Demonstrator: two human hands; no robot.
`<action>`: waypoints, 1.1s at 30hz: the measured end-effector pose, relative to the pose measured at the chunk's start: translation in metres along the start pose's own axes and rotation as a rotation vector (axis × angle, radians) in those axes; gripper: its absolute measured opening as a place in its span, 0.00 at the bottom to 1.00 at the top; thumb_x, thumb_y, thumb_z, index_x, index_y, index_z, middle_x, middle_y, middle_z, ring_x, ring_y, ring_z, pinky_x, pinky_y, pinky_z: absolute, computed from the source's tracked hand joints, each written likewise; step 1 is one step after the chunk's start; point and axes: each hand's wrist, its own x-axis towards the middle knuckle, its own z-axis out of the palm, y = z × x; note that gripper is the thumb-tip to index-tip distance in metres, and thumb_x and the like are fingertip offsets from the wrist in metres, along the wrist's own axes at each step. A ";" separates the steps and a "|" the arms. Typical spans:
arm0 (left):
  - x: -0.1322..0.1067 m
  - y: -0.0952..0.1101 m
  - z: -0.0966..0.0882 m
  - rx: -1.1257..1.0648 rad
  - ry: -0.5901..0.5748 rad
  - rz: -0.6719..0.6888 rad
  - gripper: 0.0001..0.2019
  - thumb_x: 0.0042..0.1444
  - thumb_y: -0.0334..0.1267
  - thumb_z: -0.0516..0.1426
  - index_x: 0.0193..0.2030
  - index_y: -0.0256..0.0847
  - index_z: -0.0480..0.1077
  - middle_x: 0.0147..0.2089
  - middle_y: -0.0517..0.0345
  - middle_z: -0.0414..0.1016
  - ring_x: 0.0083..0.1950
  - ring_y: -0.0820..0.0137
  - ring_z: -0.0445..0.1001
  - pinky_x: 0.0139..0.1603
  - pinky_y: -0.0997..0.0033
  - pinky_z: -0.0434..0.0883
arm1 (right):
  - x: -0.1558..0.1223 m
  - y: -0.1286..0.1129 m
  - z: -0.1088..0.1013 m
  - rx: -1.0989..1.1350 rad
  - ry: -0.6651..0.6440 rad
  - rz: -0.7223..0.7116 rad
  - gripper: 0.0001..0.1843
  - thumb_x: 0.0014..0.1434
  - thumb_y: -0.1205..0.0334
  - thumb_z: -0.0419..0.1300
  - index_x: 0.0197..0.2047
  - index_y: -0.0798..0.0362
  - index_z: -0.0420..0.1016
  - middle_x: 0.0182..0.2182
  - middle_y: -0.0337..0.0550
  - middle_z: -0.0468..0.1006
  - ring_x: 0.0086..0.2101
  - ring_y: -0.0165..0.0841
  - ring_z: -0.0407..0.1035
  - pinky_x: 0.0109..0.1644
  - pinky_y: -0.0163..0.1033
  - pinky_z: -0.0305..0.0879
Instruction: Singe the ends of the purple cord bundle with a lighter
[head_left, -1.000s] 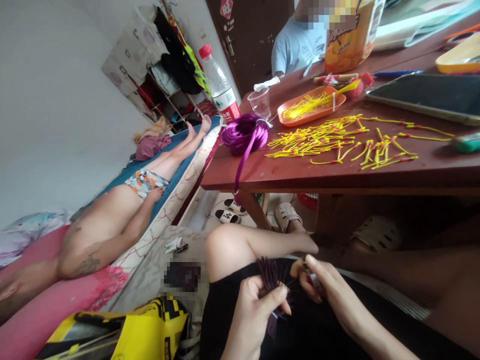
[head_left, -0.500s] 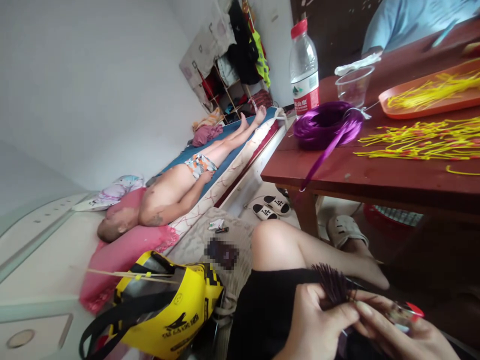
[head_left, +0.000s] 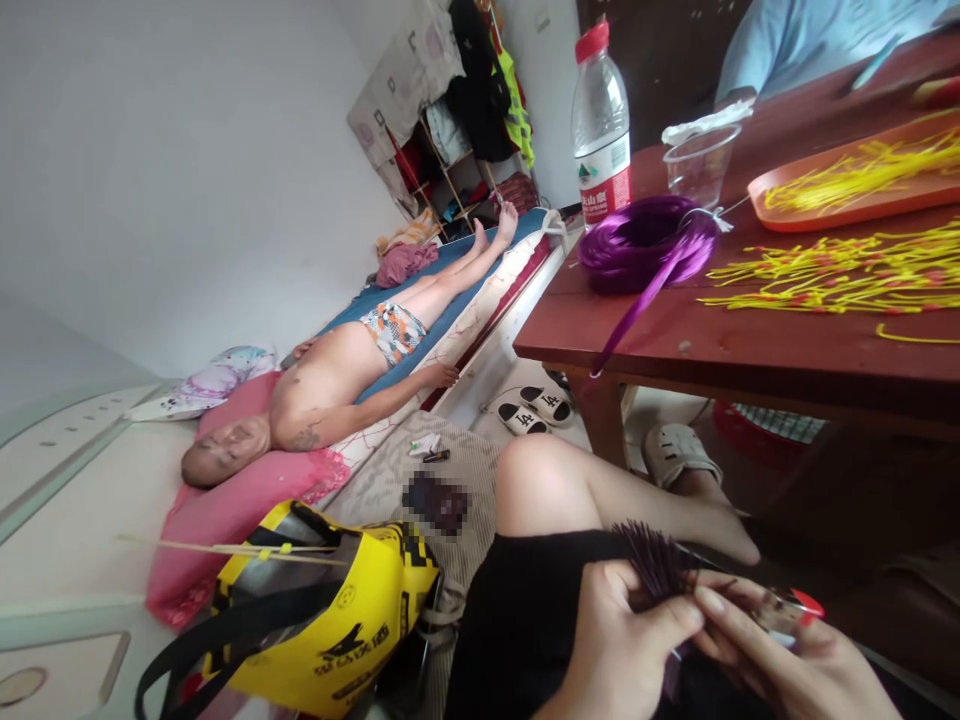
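My left hand (head_left: 626, 635) is closed around a bundle of dark purple strands (head_left: 651, 558), a tassel whose cut ends fan out above the thumb. More purple strands hang below the fingers. My right hand (head_left: 780, 650) meets it at the bundle, thumb and fingertips pinched together near the left thumb. Tucked in the right fingers is a small shiny tool with a red end (head_left: 808, 604); its kind is unclear. Whatever lies between the right fingertips is too small to make out. Both hands are above my lap, over black cloth (head_left: 525, 610).
On the red-brown table (head_left: 622, 335) are a purple coil (head_left: 649, 245), a bottle (head_left: 602, 130), a plastic cup (head_left: 703, 165), yellow cords (head_left: 847, 275) and an orange tray (head_left: 825, 215). A yellow bag (head_left: 322, 620) stands at left. One person lies on a bed; another sits behind the table.
The view has shifted slightly. My hands stay together at the purple tassel with little visible change. The lying person's arm has moved from the waist to the bed's edge.
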 end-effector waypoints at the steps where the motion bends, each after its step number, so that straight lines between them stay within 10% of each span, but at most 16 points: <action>1: 0.000 0.000 0.000 0.007 -0.015 0.016 0.12 0.41 0.39 0.61 0.31 0.31 0.76 0.24 0.50 0.76 0.24 0.68 0.72 0.28 0.71 0.66 | 0.000 0.001 -0.001 -0.009 -0.004 -0.013 0.13 0.28 0.57 0.70 0.21 0.53 0.77 0.12 0.36 0.69 0.14 0.29 0.62 0.17 0.31 0.64; 33: 0.006 -0.002 0.002 0.170 -0.018 0.121 0.11 0.48 0.38 0.57 0.21 0.33 0.71 0.20 0.56 0.73 0.24 0.69 0.70 0.28 0.73 0.65 | 0.000 -0.009 0.010 -0.101 -0.057 -0.253 0.15 0.43 0.53 0.63 0.21 0.58 0.71 0.11 0.33 0.63 0.14 0.23 0.51 0.17 0.30 0.47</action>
